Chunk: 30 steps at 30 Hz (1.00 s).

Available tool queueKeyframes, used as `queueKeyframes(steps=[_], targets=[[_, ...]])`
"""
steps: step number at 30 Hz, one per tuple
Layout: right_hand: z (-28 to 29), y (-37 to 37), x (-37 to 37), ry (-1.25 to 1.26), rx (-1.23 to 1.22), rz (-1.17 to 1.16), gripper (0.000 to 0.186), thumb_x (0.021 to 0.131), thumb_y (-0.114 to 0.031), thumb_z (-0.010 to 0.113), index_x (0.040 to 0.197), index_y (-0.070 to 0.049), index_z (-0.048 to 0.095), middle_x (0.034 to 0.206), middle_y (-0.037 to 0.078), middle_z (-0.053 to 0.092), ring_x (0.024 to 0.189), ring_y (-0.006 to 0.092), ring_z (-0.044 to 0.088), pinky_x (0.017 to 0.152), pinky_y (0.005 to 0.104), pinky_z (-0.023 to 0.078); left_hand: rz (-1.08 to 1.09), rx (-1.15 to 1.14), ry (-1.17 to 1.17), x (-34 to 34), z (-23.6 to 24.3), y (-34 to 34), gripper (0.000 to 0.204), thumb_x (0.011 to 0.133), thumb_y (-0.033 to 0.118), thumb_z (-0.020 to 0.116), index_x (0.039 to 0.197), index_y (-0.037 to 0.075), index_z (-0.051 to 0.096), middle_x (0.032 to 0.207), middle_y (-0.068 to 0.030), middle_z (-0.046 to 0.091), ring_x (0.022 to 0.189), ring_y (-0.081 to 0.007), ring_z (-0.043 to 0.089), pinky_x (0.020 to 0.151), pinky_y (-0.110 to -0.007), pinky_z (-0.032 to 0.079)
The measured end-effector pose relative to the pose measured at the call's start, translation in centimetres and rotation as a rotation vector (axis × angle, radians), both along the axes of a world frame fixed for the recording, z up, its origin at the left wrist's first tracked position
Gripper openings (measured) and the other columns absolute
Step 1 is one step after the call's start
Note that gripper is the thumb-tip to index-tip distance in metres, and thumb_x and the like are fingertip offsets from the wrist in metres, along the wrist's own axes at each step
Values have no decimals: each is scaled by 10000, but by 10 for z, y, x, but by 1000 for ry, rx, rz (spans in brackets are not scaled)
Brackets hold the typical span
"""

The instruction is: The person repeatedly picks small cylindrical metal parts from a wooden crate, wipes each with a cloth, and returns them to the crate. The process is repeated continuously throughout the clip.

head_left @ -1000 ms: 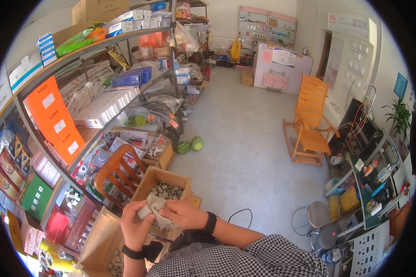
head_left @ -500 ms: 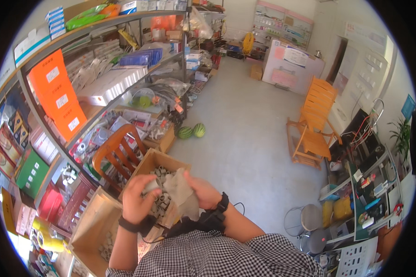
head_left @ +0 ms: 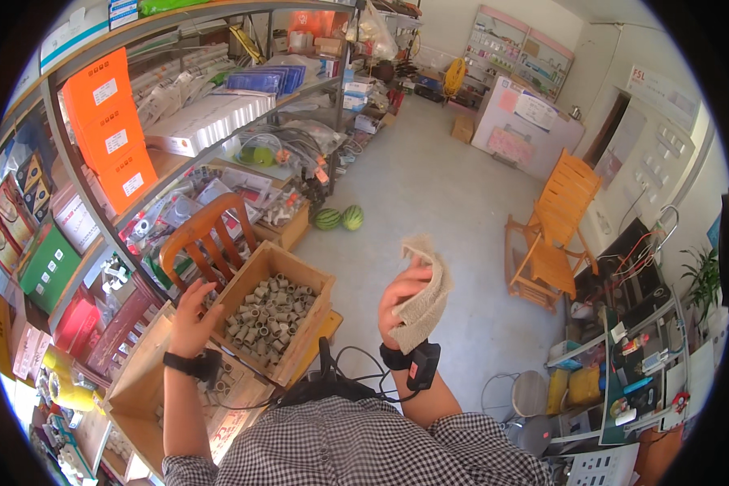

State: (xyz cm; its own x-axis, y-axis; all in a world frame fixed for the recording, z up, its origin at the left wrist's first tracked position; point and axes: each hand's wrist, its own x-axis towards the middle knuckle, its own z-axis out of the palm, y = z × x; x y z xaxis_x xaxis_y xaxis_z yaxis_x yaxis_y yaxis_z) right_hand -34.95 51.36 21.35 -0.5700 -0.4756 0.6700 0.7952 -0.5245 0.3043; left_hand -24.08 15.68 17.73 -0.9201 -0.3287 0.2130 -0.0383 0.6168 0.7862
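Note:
My left hand is raised at the left edge of a wooden box full of small grey pipe fittings, its fingers apart and nothing visible in them. My right hand is up to the right of that box, gripping a folded beige rough cloth. A second wooden box with more fittings lies below my left hand, partly hidden by my arm. Black cables run in front of my body.
A wooden chair stands behind the boxes, beside crowded metal shelving. Two watermelons lie on the floor. At right are a wooden rocking chair, a round stool and a cluttered desk.
My hands have parted: the right swung up and rightward with the cloth, while the left moved left and opened, the pale fitting no longer in it. The view has shifted.

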Motion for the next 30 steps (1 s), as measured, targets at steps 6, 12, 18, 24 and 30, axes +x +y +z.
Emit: queueKeyframes(steps=[6,12,18,24,30], targets=[[-2,-40,23,-188,-146,275,405,970,-206,617,1337,-40,578,1150,57,683,957,149,650,575,239,557,108,9,-79,42,-31,-77,449,870,171,735,1308,173,636,1402,-60,561,1279,-218,542,967,-366,482],[11,-47,20,-197,-70,267,387,948,-164,650,1293,-5,580,1119,84,672,948,160,651,549,237,543,126,186,-53,79,-124,-182,386,931,178,677,1297,67,622,1213,-71,654,1089,-168,628,779,-278,546],[57,-41,24,-1050,-419,1087,378,905,-240,586,1207,-14,612,1212,128,604,1062,246,602,816,439,534,353,125,-527,121,-246,-249,367,918,344,653,1173,87,707,1061,-176,724,1026,-243,692,895,-356,538],[79,-55,48,-1432,-686,1442,392,879,-225,555,1227,-46,523,1164,143,556,1090,248,554,1048,535,452,326,-93,-911,194,-314,-225,598,746,419,770,1229,77,691,1163,-204,700,1131,-321,660,1007,-426,497],[65,-53,46,-1400,-760,1330,502,863,-225,615,1324,-38,547,1352,162,544,1276,320,515,1158,567,353,245,-198,-1083,195,-342,-186,596,727,357,765,1207,16,681,1183,-221,686,1105,-328,669,968,-433,522]])
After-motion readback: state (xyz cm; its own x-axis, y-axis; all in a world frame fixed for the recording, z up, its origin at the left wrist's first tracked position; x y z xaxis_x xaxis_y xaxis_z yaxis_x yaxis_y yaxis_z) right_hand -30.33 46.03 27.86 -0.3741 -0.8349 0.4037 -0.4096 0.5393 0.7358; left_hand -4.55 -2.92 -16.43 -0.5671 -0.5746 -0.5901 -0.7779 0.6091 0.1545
